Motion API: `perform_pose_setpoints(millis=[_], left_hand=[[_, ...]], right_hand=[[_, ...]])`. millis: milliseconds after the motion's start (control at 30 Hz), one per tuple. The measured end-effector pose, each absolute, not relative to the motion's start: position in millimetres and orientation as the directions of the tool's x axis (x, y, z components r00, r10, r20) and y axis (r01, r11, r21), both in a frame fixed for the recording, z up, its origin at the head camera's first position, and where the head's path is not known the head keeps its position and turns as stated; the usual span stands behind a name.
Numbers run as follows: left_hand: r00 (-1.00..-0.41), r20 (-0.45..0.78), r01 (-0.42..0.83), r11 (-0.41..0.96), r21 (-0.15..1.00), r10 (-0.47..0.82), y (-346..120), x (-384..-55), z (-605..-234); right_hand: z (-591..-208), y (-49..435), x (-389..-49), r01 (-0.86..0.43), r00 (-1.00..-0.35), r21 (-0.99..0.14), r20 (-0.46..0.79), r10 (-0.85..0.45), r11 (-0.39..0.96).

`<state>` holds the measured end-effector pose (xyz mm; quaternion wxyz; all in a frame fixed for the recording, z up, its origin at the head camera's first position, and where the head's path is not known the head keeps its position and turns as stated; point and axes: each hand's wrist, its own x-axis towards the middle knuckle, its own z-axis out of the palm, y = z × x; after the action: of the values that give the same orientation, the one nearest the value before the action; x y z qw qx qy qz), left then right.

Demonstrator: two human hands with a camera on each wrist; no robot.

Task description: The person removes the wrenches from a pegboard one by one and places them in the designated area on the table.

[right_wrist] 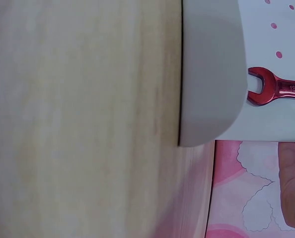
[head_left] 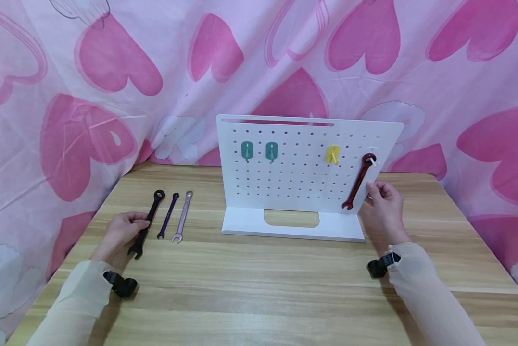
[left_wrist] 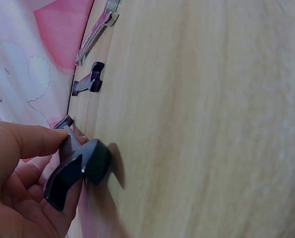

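Note:
My left hand [head_left: 122,230] pinches a black wrench [head_left: 148,223] between thumb and fingers at the table's left. In the left wrist view, the wrench's open end [left_wrist: 80,173] points toward the camera, tilted over the wood. A small dark purple wrench [head_left: 168,216] and a pale lilac wrench [head_left: 183,216] lie just right of it. My right hand [head_left: 387,206] holds the right edge of a white pegboard stand [head_left: 280,185]; some of its fingers are hidden. Beside that hand a red wrench [head_left: 357,185] hangs by its ring end from a white hook [head_left: 373,162].
Two green hooks [head_left: 247,151] [head_left: 271,151] and a yellow hook [head_left: 332,154] are fixed on the pegboard. The stand's base [head_left: 246,223] rests on the wooden table [head_left: 259,293]. Behind hangs a pink cloth [head_left: 172,72] with hearts.

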<state>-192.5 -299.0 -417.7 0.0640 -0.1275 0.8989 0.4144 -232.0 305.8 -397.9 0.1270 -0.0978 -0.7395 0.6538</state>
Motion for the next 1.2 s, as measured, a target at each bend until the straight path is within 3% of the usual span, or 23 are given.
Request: perform_pose_setpoints(millis=[400, 767, 1200], left_hand=[[-0.976, -0.115, -0.217, 0.74, 0.637, -0.187, -293.8, -192.0, -413.6], [-0.971, -0.111, -0.236, 0.784, 0.574, -0.211, -289.8, -191.0, -408.4], [-0.955, -0.156, -0.296, 0.753, 0.587, -0.254, -290.3, -192.9, -411.8]], right_hand=[[-398.4, 306.1, -230.8, -0.055, -0.95, -0.991, 0.089, 0.3, 0.118], [-398.2, 305.7, -231.7, -0.032, -0.95, -0.992, 0.069, 0.305, 0.124], [-397.1, 304.0, -231.3, -0.033, -0.949, -0.993, 0.068, 0.306, 0.117]])
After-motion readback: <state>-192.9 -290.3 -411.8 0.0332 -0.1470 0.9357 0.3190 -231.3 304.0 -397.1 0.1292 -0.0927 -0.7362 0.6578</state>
